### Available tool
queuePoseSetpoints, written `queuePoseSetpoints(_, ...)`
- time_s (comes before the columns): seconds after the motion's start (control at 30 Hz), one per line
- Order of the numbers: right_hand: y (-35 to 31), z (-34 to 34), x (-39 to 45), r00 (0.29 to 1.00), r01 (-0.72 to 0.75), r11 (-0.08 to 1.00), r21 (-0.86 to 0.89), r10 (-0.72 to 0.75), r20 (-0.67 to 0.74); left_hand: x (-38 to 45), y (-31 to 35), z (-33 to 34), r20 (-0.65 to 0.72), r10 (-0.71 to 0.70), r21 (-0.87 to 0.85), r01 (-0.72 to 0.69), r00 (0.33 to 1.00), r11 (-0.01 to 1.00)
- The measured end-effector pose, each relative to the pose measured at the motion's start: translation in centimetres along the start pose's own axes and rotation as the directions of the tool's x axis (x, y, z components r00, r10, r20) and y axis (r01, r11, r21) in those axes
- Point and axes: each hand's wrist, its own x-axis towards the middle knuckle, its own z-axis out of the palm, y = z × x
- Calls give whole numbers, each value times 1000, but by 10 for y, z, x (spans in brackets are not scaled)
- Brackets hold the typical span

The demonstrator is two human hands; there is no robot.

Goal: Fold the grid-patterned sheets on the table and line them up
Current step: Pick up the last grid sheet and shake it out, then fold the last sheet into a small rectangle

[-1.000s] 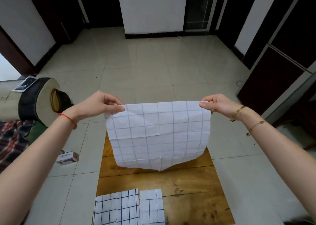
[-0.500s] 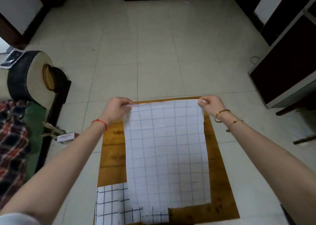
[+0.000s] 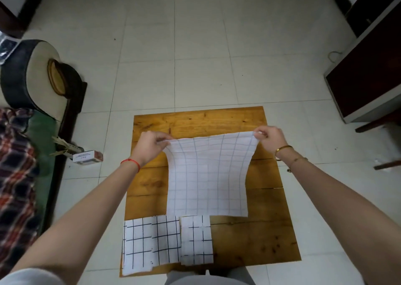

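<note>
Both hands (image 3: 152, 146) at sheet (image 3: 208, 176) corners

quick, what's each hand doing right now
Left hand: pinching the far left corner of the grid sheet.
Right hand: pinching its far right corner.

Matt paper sheet (image 3: 208, 176) — knotty wood table (image 3: 249, 241)

Both bare forearms reach forward from the lower corners, converging slightly. The left hand (image 3: 152, 147), a red string bracelet at its wrist, pinches 1 far corner of the white grid-patterned paper sheet (image 3: 208, 176) between thumb and curled fingers. The right hand (image 3: 270, 141), 2 gold bracelets at its wrist, pinches the opposite far corner, level with the left.
</note>
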Motion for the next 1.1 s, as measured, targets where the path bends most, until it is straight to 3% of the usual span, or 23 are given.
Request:
queuePoseSetpoints(0.27, 26, 30, -29, 990, 45, 990, -135, -26, 139, -40, -30, 34, 68, -69, 42, 66, 995, 997)
queuePoseSetpoints(0.57, 86, 108, -57, 974, 104, 946, -307, -34, 225, -83, -84, 121, 100, -135, 67, 129, 986, 989)
queuePoseSetpoints(0.9, 144, 174, -71, 934, 94, 849, -520, 106, 341, -99, -129, 193, 128, -100, 196, 74, 987, 978)
queuePoseSetpoints(1.0, 149, 185, -62, 951, 119, 844, -523, 54, 303, -94, -129, 200, 64, -60, 233, 44, 996, 972)
queuePoseSetpoints(1.1, 141, 196, -43, 981, 180, 829, -529, -111, 160, -75, -128, 202, -14, -21, 230, 24, 1000, 973)
